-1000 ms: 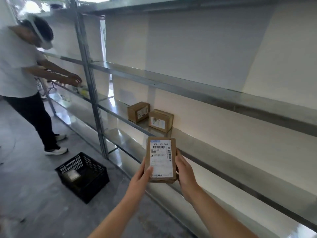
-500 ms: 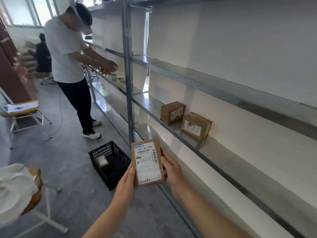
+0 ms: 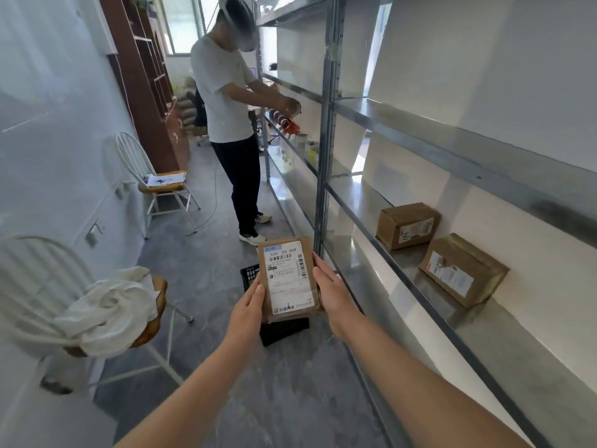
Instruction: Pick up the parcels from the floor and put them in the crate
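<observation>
Both hands on one parcel (image 3: 287,276), held up in front of me with the label side facing the camera. Left hand (image 3: 247,307) grips the lower left edge, thumb on the front and fingers out of sight behind. Right hand (image 3: 334,292) grips the right edge the same way, with the thumb along the side of the label. The parcel is flat brown cardboard with a white shipping label, tilted slightly, top leaning left. The black crate (image 3: 282,331) sits on the grey floor (image 3: 258,399) straight behind the parcel in this view, mostly hidden; only a top corner and the near wall show. Can't tell what's inside it. A metal shelf rack (image 3: 323,176) runs down my right side, with two cardboard boxes (image 3: 407,224) (image 3: 463,270) near each other on one shelf. Another person (image 3: 226,101) stands further along the rack, hands at shelf level. On my left is a white chair (image 3: 35,279) with a white cloth (image 3: 109,312) piled on the seat; a second chair (image 3: 155,179) stands beyond it with papers on it.
</observation>
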